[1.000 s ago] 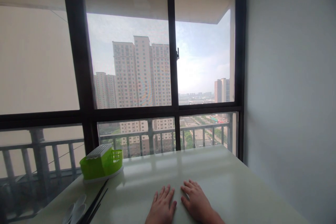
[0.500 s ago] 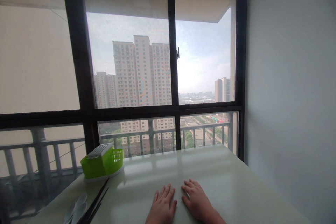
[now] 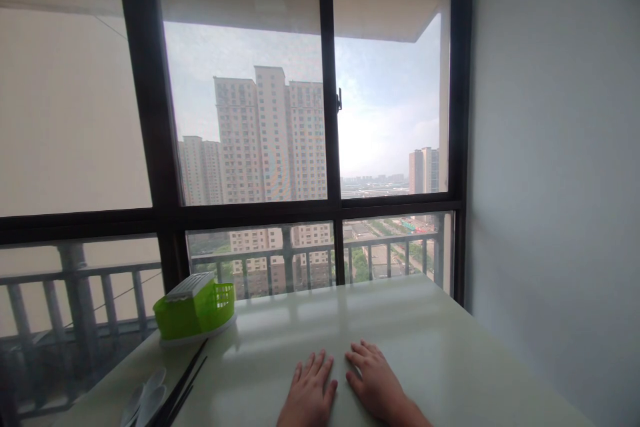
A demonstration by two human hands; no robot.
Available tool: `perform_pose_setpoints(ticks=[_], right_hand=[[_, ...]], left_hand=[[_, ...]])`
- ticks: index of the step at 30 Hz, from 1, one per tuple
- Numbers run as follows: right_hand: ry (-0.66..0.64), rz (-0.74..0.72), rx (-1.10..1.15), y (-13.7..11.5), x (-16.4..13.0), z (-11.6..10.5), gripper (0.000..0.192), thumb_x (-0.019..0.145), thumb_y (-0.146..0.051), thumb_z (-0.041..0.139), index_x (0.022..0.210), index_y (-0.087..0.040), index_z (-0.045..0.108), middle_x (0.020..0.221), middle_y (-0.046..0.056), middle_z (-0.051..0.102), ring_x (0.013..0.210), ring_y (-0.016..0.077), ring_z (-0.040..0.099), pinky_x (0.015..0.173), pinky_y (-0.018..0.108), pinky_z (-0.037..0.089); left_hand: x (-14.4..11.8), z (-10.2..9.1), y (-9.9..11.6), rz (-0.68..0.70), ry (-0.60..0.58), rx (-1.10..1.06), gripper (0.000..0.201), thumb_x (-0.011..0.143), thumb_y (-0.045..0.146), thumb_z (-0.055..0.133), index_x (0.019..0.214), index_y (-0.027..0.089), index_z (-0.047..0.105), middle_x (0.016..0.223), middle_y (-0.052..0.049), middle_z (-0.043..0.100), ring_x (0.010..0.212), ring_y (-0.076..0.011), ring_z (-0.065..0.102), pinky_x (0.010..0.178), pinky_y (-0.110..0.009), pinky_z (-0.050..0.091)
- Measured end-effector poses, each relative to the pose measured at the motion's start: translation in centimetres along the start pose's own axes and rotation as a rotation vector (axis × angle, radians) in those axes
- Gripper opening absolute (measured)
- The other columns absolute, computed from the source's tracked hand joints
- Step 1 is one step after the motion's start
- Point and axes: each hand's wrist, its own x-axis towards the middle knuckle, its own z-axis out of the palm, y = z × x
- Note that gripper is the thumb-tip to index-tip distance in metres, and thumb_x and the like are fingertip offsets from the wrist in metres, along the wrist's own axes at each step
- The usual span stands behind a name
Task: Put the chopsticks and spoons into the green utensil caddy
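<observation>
My left hand (image 3: 309,395) and my right hand (image 3: 376,384) lie flat, palms down, side by side on the pale glossy table (image 3: 410,333), fingers slightly spread, holding nothing. To the left, a pair of dark chopsticks (image 3: 181,385) lies on the table, with white spoons (image 3: 143,401) beside them near the table's left edge. A green plastic basket (image 3: 195,309) with a white slatted lid stands on a white tray at the far left of the table.
A large dark-framed window (image 3: 325,113) rises just behind the table, showing a balcony railing and tall buildings. A plain white wall (image 3: 555,180) runs along the table's right side.
</observation>
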Motion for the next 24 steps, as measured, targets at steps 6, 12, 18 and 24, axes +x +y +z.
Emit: perform_pose_setpoints(ticks=[6, 12, 18, 24], right_hand=[[-0.002, 0.0, -0.007, 0.11, 0.14, 0.04, 0.044, 0.095, -0.034, 0.057, 0.139, -0.032, 0.062, 0.151, 0.001, 0.048, 0.143, 0.0281, 0.034, 0.124, 0.045, 0.018], [0.006, 0.001, -0.014, 0.13, 0.08, 0.13, 0.044, 0.094, -0.034, 0.057, 0.138, -0.032, 0.062, 0.151, 0.0, 0.047, 0.143, 0.0291, 0.034, 0.124, 0.046, 0.019], [0.001, 0.001, -0.018, 0.14, 0.13, 0.18, 0.044, 0.095, -0.034, 0.057, 0.139, -0.032, 0.061, 0.151, 0.0, 0.047, 0.144, 0.0282, 0.034, 0.124, 0.046, 0.018], [-0.01, 0.011, -0.016, 0.07, 0.21, -0.04, 0.044, 0.095, -0.033, 0.058, 0.138, -0.031, 0.062, 0.151, 0.001, 0.047, 0.144, 0.0279, 0.034, 0.124, 0.046, 0.018]], left_hand=[[-0.23, -0.37, 0.35, -0.009, 0.008, -0.012, 0.063, 0.096, 0.051, 0.032, 0.153, 0.028, 0.042, 0.164, -0.001, 0.029, 0.154, -0.0268, 0.023, 0.126, -0.053, 0.014], [-0.25, -0.26, 0.27, -0.002, 0.006, -0.011, 0.062, 0.096, 0.051, 0.032, 0.153, 0.028, 0.041, 0.164, -0.001, 0.03, 0.154, -0.0273, 0.024, 0.126, -0.054, 0.015], [-0.11, 0.17, -0.08, 0.009, 0.022, -0.002, 0.062, 0.096, 0.052, 0.032, 0.153, 0.029, 0.042, 0.164, -0.001, 0.03, 0.154, -0.0274, 0.024, 0.126, -0.054, 0.016], [-0.11, 0.01, -0.09, 0.014, 0.013, -0.016, 0.063, 0.096, 0.051, 0.032, 0.153, 0.027, 0.042, 0.164, -0.002, 0.03, 0.154, -0.0286, 0.024, 0.126, -0.055, 0.015]])
